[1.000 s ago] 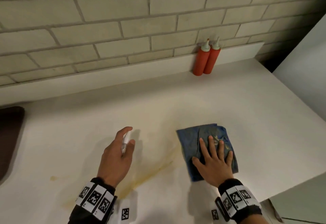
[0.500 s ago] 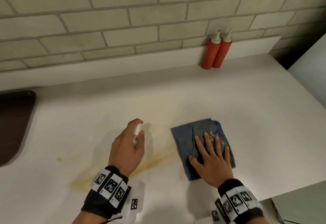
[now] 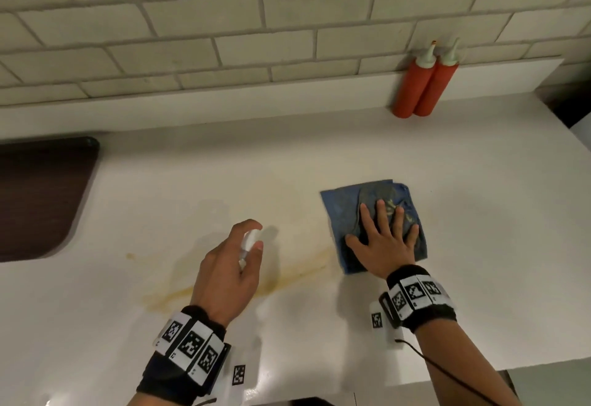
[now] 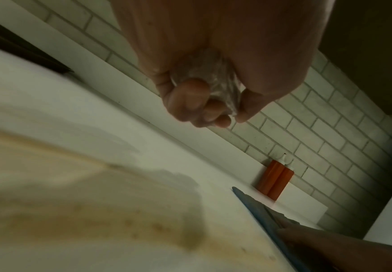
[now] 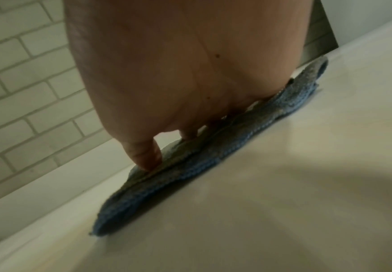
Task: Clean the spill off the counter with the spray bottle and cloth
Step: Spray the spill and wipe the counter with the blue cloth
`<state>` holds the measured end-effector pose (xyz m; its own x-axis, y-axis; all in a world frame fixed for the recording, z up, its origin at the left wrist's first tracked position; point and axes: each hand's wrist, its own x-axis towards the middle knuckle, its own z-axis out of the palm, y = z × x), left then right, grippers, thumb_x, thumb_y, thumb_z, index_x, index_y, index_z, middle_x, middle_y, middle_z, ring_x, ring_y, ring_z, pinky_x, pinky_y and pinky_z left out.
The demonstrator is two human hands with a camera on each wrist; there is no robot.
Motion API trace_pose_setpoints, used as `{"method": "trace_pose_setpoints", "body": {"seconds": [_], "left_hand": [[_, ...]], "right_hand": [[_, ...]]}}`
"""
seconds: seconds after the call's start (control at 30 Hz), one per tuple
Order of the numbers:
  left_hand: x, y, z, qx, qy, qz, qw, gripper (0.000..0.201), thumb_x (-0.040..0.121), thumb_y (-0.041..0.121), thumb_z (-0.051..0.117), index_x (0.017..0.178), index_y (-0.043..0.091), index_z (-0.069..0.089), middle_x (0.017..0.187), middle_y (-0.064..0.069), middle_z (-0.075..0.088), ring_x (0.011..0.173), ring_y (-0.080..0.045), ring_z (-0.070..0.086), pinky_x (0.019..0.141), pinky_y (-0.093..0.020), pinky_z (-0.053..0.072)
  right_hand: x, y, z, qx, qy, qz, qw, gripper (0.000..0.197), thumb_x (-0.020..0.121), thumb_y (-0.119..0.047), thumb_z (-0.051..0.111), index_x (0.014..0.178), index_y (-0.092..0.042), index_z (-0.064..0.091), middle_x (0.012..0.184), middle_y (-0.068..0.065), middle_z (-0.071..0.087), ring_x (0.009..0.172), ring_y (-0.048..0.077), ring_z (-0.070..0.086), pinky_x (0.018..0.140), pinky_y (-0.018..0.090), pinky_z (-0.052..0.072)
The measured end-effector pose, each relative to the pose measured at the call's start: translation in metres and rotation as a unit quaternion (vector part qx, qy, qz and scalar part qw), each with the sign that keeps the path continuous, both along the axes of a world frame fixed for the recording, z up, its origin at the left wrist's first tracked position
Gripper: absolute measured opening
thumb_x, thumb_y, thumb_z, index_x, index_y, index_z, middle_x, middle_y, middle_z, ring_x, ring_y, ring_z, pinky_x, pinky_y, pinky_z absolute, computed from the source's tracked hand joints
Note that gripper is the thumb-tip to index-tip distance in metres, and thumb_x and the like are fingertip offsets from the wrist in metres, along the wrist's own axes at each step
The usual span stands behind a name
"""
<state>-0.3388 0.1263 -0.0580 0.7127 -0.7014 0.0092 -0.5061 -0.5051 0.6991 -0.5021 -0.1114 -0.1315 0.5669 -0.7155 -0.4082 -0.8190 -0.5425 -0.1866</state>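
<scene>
Now, step in hand: spraying the spill, judged from the raised bottle, with wiping to follow.

Left hand (image 3: 228,273): lower centre of the head view, fingers and thumb curled round a small clear spray bottle (image 3: 248,244), forefinger arched over its white top; the left wrist view shows the clear body (image 4: 210,84) gripped in the fist.

Right hand (image 3: 382,242): right of centre, fingers straight and spread, pressed flat on the blue cloth (image 3: 343,210); the right wrist view shows a fingertip (image 5: 146,156) bearing down on the cloth (image 5: 190,165).

Spill (image 3: 287,273): a yellowish streak on the white counter (image 3: 479,246), from lower left of centre up to the cloth's left edge, with one small spot (image 3: 130,256) further left.

Cloth state: folded, already stained on top (grey-yellow patch beside the fingers).

What changed: over the last second both hands sit at much the same places relative to the streak; mostly the view has shifted rightward, and the streak looks no smaller.

Meaning for the task: little of the spill is lifted yet, so most of the wiping is probably ahead; the cloth sits at the streak's right end, ready to sweep left.

Other things: two red squeeze bottles (image 3: 422,86) against the tiled wall, upper right; a dark mat (image 3: 38,198) at the left edge.
</scene>
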Motion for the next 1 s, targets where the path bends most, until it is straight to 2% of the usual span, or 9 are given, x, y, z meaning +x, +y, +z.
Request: {"method": "trace_pose_setpoints", "body": {"seconds": [0.2, 0.3, 0.43, 0.5, 0.6, 0.7, 0.77, 0.9, 1.0], "left_hand": [[0.010, 0.028, -0.001, 0.018, -0.002, -0.018, 1.000, 0.023, 0.097, 0.035, 0.051, 0.118, 0.044, 0.048, 0.062, 0.000, 0.059, 0.057, -0.013, 0.056, 0.057, -0.028, 0.044], [0.023, 0.042, 0.000, 0.016, -0.014, -0.001, 1.000, 0.021, 0.096, 0.034, 0.052, 0.115, 0.042, 0.049, 0.061, -0.001, 0.058, 0.056, -0.015, 0.057, 0.056, -0.032, 0.046], [0.043, 0.060, 0.000, 0.003, -0.004, 0.014, 1.000, 0.027, 0.097, 0.037, 0.050, 0.124, 0.040, 0.050, 0.066, 0.006, 0.061, 0.060, -0.009, 0.058, 0.059, -0.030, 0.042], [0.053, 0.070, 0.000, -0.006, 0.002, 0.016, 1.000, 0.030, 0.097, 0.037, 0.050, 0.127, 0.041, 0.050, 0.065, 0.010, 0.058, 0.062, -0.006, 0.056, 0.062, -0.030, 0.041], [0.064, 0.084, 0.001, -0.024, 0.002, 0.020, 1.000, 0.031, 0.097, 0.036, 0.051, 0.127, 0.040, 0.051, 0.057, 0.011, 0.050, 0.059, -0.005, 0.051, 0.060, -0.029, 0.039], [0.074, 0.100, 0.002, -0.040, -0.002, 0.020, 0.999, 0.031, 0.097, 0.034, 0.053, 0.128, 0.038, 0.052, 0.054, 0.010, 0.049, 0.056, -0.006, 0.051, 0.058, -0.028, 0.038], [0.082, 0.110, 0.003, -0.048, 0.000, 0.020, 0.999, 0.031, 0.097, 0.033, 0.054, 0.128, 0.038, 0.052, 0.053, 0.009, 0.049, 0.053, -0.006, 0.052, 0.056, -0.027, 0.038], [0.097, 0.128, 0.002, -0.053, 0.011, 0.017, 0.998, 0.034, 0.097, 0.036, 0.053, 0.131, 0.041, 0.051, 0.054, 0.006, 0.049, 0.055, -0.008, 0.053, 0.057, -0.024, 0.039], [0.109, 0.139, 0.000, -0.055, 0.014, 0.017, 0.998, 0.036, 0.097, 0.036, 0.053, 0.133, 0.043, 0.049, 0.056, 0.005, 0.052, 0.057, -0.009, 0.055, 0.059, -0.023, 0.041]], "right_hand": [[-0.035, 0.059, -0.001, -0.007, -0.013, 0.014, 1.000, 0.087, 0.075, -0.077, 0.001, 0.153, -0.042, -0.015, 0.163, -0.004, -0.021, 0.147, 0.030, -0.025, 0.116, 0.057, -0.016], [-0.049, 0.103, 0.003, -0.008, -0.023, 0.005, 1.000, 0.085, 0.078, -0.077, 0.004, 0.153, -0.040, -0.013, 0.163, -0.003, -0.017, 0.149, 0.032, -0.019, 0.117, 0.058, -0.013], [-0.032, 0.109, 0.003, 0.002, 0.021, -0.015, 1.000, 0.088, 0.072, -0.078, -0.003, 0.148, -0.042, -0.025, 0.162, -0.004, -0.025, 0.146, 0.033, -0.026, 0.115, 0.061, -0.013], [-0.005, 0.095, 0.001, 0.001, 0.020, -0.017, 1.000, 0.090, 0.073, -0.079, 0.002, 0.151, -0.041, -0.020, 0.162, -0.003, -0.024, 0.146, 0.033, -0.027, 0.115, 0.062, -0.013], [0.045, 0.074, 0.000, 0.004, 0.017, -0.014, 1.000, 0.082, 0.088, -0.074, 0.022, 0.154, -0.040, -0.012, 0.163, -0.003, -0.021, 0.147, 0.034, -0.025, 0.115, 0.064, -0.011], [0.074, 0.075, 0.003, 0.005, 0.026, -0.013, 1.000, 0.078, 0.091, -0.069, 0.027, 0.154, -0.039, -0.010, 0.163, -0.002, -0.020, 0.147, 0.034, -0.024, 0.115, 0.064, -0.010], [0.069, 0.093, 0.004, 0.005, 0.022, -0.009, 1.000, 0.079, 0.090, -0.071, 0.023, 0.154, -0.040, -0.012, 0.163, -0.003, -0.021, 0.147, 0.032, -0.026, 0.115, 0.062, -0.012], [0.027, 0.166, 0.007, -0.002, 0.004, -0.006, 1.000, 0.087, 0.074, -0.076, 0.000, 0.150, -0.042, -0.021, 0.161, -0.005, -0.025, 0.147, 0.028, -0.027, 0.116, 0.057, -0.016], [0.007, 0.218, 0.005, -0.006, 0.000, -0.013, 1.000, 0.083, 0.077, -0.077, 0.002, 0.150, -0.041, -0.018, 0.161, -0.006, -0.020, 0.148, 0.029, -0.022, 0.117, 0.058, -0.012]]}}
